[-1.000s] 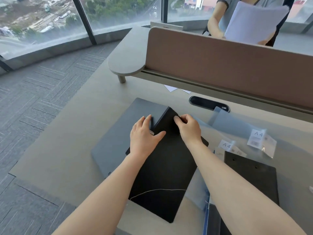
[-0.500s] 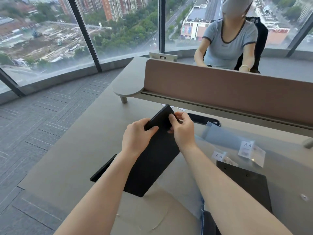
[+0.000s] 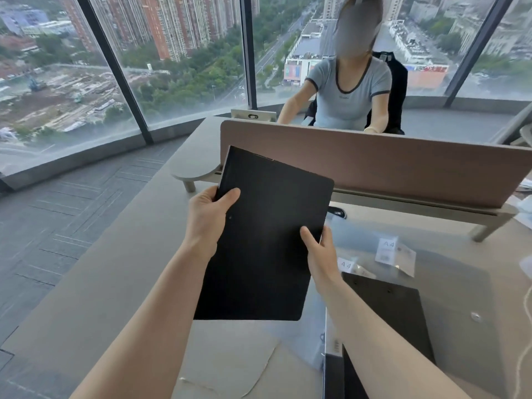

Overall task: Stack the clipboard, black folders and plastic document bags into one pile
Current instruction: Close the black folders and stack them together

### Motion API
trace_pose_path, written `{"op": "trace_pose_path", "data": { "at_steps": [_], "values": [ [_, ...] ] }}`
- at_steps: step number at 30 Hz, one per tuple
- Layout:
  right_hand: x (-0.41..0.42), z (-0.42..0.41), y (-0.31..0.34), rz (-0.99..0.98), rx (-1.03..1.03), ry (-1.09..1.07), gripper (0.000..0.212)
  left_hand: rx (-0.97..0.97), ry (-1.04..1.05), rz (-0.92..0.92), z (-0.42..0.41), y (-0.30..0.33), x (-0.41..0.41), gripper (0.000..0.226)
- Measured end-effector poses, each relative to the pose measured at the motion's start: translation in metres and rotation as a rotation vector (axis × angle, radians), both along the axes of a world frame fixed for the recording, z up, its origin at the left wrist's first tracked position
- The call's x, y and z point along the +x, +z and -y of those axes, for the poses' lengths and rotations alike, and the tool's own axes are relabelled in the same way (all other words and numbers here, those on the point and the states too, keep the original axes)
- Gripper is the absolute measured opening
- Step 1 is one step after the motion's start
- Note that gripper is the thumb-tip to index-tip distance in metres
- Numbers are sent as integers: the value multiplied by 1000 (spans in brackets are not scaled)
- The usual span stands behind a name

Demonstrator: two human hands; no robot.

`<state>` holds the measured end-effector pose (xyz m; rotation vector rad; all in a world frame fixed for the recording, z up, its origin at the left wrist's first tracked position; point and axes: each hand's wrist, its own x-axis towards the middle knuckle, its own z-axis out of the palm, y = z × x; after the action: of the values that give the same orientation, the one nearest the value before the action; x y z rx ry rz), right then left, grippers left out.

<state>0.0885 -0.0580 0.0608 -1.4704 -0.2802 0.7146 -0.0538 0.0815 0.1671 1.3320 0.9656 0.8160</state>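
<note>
A closed black folder (image 3: 267,240) is held up in the air above the desk, tilted, its flat face toward me. My left hand (image 3: 208,217) grips its left edge near the top, thumb on the front. My right hand (image 3: 319,254) grips its right edge lower down. On the desk to the right lie clear plastic document bags (image 3: 371,243) with white A4 labels, overlapping each other. A black clipboard (image 3: 403,306) lies on top of them, partly hidden by my right forearm. Another black folder's edge (image 3: 334,372) shows at the bottom.
The beige desk (image 3: 129,283) runs left to its edge above the grey carpet. A brown divider panel (image 3: 374,162) stands across the back, with a black cable slot (image 3: 338,212) below it. A person sits behind the panel. Papers (image 3: 524,197) lie at far right.
The folder was lying open on the desk; both hands closed it, lifted it and turned it upright. My view tilted up toward the window.
</note>
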Motion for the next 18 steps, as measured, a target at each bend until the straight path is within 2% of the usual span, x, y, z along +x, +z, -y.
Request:
{"op": "trace_pose_path", "data": {
  "at_steps": [5,10,14,18],
  "values": [
    [22,36,1,15,-2,-112,10,-99,-13,39,22,-9,26,15],
    [51,83,-8,73,-100,-221,13,-138,-108,-73,54,-38,52,28],
    [68,135,-27,18,-179,-297,26,-144,-264,-279,95,-75,70,33],
    [80,182,-49,-57,-277,-342,15,-224,-386,-326,140,-117,77,33]
  ]
}}
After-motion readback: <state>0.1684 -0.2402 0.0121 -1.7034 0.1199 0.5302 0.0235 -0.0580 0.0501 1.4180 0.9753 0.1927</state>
